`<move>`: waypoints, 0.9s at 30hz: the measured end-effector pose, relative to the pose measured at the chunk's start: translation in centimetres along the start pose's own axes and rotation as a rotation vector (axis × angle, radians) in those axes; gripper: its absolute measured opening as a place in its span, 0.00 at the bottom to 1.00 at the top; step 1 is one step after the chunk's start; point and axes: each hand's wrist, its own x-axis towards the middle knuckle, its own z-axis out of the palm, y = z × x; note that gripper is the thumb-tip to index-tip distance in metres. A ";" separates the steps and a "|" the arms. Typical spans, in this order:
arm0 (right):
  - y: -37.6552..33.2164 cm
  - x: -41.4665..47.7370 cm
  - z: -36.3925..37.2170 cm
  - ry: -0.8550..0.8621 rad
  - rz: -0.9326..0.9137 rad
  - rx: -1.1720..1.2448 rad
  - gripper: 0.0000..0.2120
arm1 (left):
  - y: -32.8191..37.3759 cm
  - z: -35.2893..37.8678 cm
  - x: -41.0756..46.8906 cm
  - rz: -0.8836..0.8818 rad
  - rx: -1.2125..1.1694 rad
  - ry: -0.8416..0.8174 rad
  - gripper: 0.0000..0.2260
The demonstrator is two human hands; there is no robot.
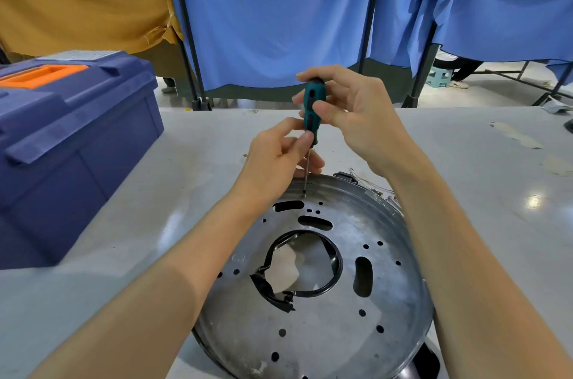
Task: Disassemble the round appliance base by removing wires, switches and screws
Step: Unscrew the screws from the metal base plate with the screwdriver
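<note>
Two hands hold one upright screwdriver (313,108) over the far rim of the round metal base (319,279), which lies flat on the near middle of the grey tabletop (130,192). The right hand (356,118) wraps the green handle, the left hand (279,155) pinches its lower end by the shaft, and the tip touches the base. A blue toolbox (71,142) stands at the left.

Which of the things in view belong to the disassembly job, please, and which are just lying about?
Job: screwdriver, gripped by the right hand and left hand, tip down at the round metal base.
Lying about: blue toolbox, blue curtains, mustard cloth, small stool.
</note>
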 end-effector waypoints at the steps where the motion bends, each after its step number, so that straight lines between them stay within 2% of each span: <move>1: 0.0 0.0 0.1 0.000 -0.005 0.000 0.16 | 0.0 0.0 0.0 -0.002 0.012 -0.013 0.04; 3: -0.1 0.0 0.3 0.004 -0.021 -0.033 0.15 | -0.1 0.0 -0.1 0.002 0.035 -0.014 0.02; 6: -0.2 0.0 0.3 -0.002 -0.028 -0.062 0.19 | 0.2 0.0 -0.3 0.003 0.059 0.030 0.09; 9: -0.2 0.0 0.1 -0.008 -0.006 -0.011 0.20 | 0.3 0.0 -0.3 0.003 0.019 0.032 0.07; 13: -0.4 0.0 0.2 -0.019 -0.013 -0.008 0.16 | 0.3 0.0 -0.2 0.009 0.055 0.015 0.09; 17: -0.4 0.0 0.4 -0.038 -0.028 -0.081 0.21 | 0.2 0.0 -0.1 -0.007 0.059 0.082 0.11; 19: -0.3 0.0 0.2 -0.022 -0.017 -0.064 0.21 | 0.1 -0.1 0.0 -0.005 0.008 0.074 0.08; 25: -0.3 -0.1 0.2 -0.036 -0.016 -0.005 0.15 | 0.1 0.0 0.0 -0.009 -0.017 0.021 0.06; 27: -0.5 -0.1 0.4 -0.050 -0.041 -0.053 0.15 | 0.1 0.0 0.0 -0.012 0.008 0.060 0.11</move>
